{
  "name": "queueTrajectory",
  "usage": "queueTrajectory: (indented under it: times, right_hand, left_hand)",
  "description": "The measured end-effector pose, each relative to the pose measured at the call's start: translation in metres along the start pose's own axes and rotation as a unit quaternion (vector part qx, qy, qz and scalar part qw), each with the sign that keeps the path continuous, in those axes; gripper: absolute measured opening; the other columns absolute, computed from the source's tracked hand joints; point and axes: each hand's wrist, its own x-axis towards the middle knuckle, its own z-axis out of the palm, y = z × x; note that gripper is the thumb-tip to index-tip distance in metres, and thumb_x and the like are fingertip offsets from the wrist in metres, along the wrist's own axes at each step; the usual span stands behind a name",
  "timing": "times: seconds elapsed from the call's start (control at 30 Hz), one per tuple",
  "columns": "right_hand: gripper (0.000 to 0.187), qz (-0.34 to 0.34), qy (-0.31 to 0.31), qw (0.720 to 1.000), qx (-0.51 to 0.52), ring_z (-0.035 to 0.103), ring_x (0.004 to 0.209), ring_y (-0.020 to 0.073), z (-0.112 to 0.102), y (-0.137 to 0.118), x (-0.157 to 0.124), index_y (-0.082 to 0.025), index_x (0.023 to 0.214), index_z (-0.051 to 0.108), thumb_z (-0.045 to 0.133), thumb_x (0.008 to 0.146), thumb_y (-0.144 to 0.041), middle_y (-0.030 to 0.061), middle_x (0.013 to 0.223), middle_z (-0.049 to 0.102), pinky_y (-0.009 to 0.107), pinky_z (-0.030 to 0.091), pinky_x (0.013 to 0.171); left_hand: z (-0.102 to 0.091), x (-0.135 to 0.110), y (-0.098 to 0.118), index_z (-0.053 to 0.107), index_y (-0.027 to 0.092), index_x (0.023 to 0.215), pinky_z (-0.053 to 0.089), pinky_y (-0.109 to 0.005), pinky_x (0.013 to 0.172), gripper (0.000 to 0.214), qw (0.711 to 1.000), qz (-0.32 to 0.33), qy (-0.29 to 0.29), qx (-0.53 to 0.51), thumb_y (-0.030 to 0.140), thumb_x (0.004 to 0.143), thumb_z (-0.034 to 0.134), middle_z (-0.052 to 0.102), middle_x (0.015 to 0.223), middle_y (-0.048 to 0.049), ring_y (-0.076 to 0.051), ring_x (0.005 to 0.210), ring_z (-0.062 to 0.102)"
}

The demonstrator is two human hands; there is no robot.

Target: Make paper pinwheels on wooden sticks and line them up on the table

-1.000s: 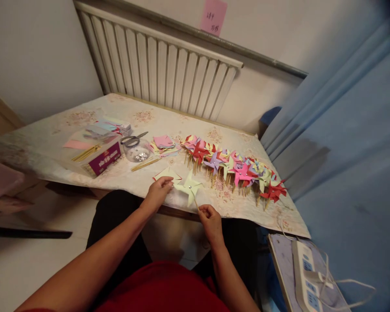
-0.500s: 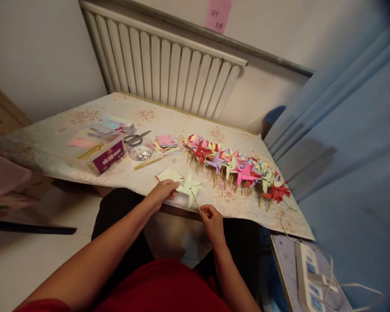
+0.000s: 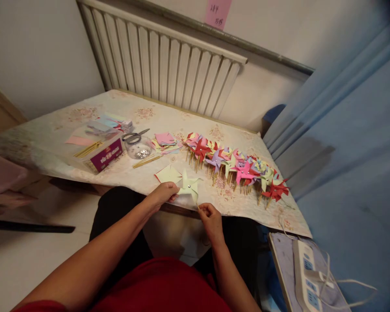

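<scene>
over the near edge of the table (image 3: pixel 52 125), the left hand (image 3: pixel 164 193) curls at the pale green pinwheel (image 3: pixel 190 187), whether pinching it i cannot tell; the right hand (image 3: pixel 212 220) pinches its stick (image 3: pixel 198 205). the pinwheel faces the camera, stick slanting down toward the right hand, its upper length hidden behind the paper.

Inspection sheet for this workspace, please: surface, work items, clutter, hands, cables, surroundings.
Surface: floral-covered table.
Work items: pale green pinwheel; paper squares beside it; more pinwheels toward the right.
Clutter: scissors at a clear bowl with small shiny pieces; purple-fronted box with sticks.
Hands: left hand at the pale green pinwheel, grip unclear; right hand pinching its stick.
Cables: white cable by a power strip, right of the table.
Surroundings: radiator behind, blue curtain right.
</scene>
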Motion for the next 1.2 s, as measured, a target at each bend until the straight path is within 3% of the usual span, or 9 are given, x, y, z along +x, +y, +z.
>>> queueTrajectory:
  times: [0.53, 0.6, 0.7, 0.77, 0.83, 0.97, 1.07, 1.2]
  right_hand:
    - [0.018, 0.01, -0.003, 0.999, 0.032, 0.038, 0.048, 0.0108, 0.006, -0.002, -0.001, -0.019, 0.078, 0.066, 0.067, 0.072, -0.036, -0.0057, 0.053, 0.048, 0.023, 0.029, 0.048]
    - [0.017, 0.012, -0.003, 0.999, 0.033, 0.037, 0.048, 0.0106, 0.005, -0.003, -0.001, -0.019, 0.077, 0.066, 0.067, 0.072, -0.035, -0.0061, 0.052, 0.047, 0.023, 0.029, 0.047]
    - [0.017, 0.012, 0.0, 1.0, 0.029, 0.038, 0.049, 0.0107, 0.004, -0.003, 0.0, -0.018, 0.075, 0.066, 0.067, 0.071, -0.035, -0.0058, 0.053, 0.047, 0.023, 0.03, 0.048]
    - [0.018, 0.015, 0.003, 1.0, 0.026, 0.038, 0.049, 0.0108, 0.004, -0.003, 0.0, -0.019, 0.075, 0.066, 0.067, 0.07, -0.036, -0.0056, 0.053, 0.047, 0.023, 0.03, 0.049]
    - [0.02, 0.017, 0.003, 1.0, 0.024, 0.038, 0.049, 0.0109, 0.004, -0.003, 0.0, -0.019, 0.075, 0.066, 0.067, 0.07, -0.038, -0.0057, 0.053, 0.047, 0.023, 0.031, 0.049]
    - [0.022, 0.019, -0.002, 1.0, 0.018, 0.039, 0.05, 0.0114, 0.005, -0.004, 0.0, -0.019, 0.075, 0.067, 0.068, 0.07, -0.04, -0.0053, 0.052, 0.047, 0.023, 0.032, 0.049]
    - [0.023, 0.021, -0.005, 1.0, 0.019, 0.039, 0.05, 0.0112, 0.004, -0.003, 0.0, -0.018, 0.075, 0.066, 0.068, 0.07, -0.04, -0.0049, 0.053, 0.049, 0.023, 0.032, 0.049]
    - [0.021, 0.021, -0.008, 0.999, 0.027, 0.038, 0.048, 0.0107, 0.004, -0.003, 0.0, -0.018, 0.075, 0.066, 0.069, 0.07, -0.039, -0.0059, 0.052, 0.046, 0.023, 0.03, 0.048]
  left_hand:
    - [0.029, -0.009, -0.015, 0.056, 0.017, 0.073, 0.045, -0.025, 0.062, 0.027, 0.996, -0.031, -0.084, 0.008, 0.041, 0.066, 0.066, 0.064, 0.071, -0.0012, -0.012, 0.062, 0.059]
    - [0.025, -0.006, -0.018, 0.059, 0.016, 0.085, 0.047, -0.027, 0.065, 0.03, 0.998, -0.007, -0.056, 0.026, 0.04, 0.068, 0.065, 0.064, 0.075, -0.001, -0.014, 0.067, 0.061]
    - [0.01, 0.001, -0.023, 0.06, 0.016, 0.104, 0.049, -0.03, 0.069, 0.039, 0.99, 0.068, 0.05, 0.111, 0.034, 0.069, 0.064, 0.063, 0.081, -0.0014, -0.016, 0.07, 0.06]
    - [-0.002, 0.005, -0.025, 0.058, 0.016, 0.115, 0.051, -0.032, 0.074, 0.049, 0.971, 0.135, 0.113, 0.161, 0.029, 0.068, 0.066, 0.063, 0.098, -0.0056, -0.018, 0.079, 0.061]
    - [-0.013, 0.008, -0.024, 0.057, 0.016, 0.123, 0.052, -0.036, 0.081, 0.052, 0.941, 0.233, 0.134, 0.207, 0.025, 0.072, 0.062, 0.06, 0.113, -0.0099, -0.02, 0.09, 0.061]
    - [-0.024, 0.009, -0.02, 0.063, 0.018, 0.117, 0.045, -0.045, 0.1, 0.037, 0.848, 0.404, 0.147, 0.309, 0.02, 0.081, 0.057, 0.059, 0.12, -0.0118, -0.025, 0.114, 0.054]
    - [-0.025, 0.01, -0.017, 0.066, 0.017, 0.108, 0.044, -0.046, 0.1, 0.025, 0.799, 0.453, 0.134, 0.372, 0.018, 0.085, 0.055, 0.063, 0.113, -0.0118, -0.026, 0.111, 0.054]
    - [-0.024, 0.011, -0.017, 0.066, 0.018, 0.099, 0.046, -0.042, 0.093, 0.017, 0.775, 0.465, 0.105, 0.414, 0.017, 0.087, 0.055, 0.066, 0.099, -0.0091, -0.025, 0.1, 0.055]
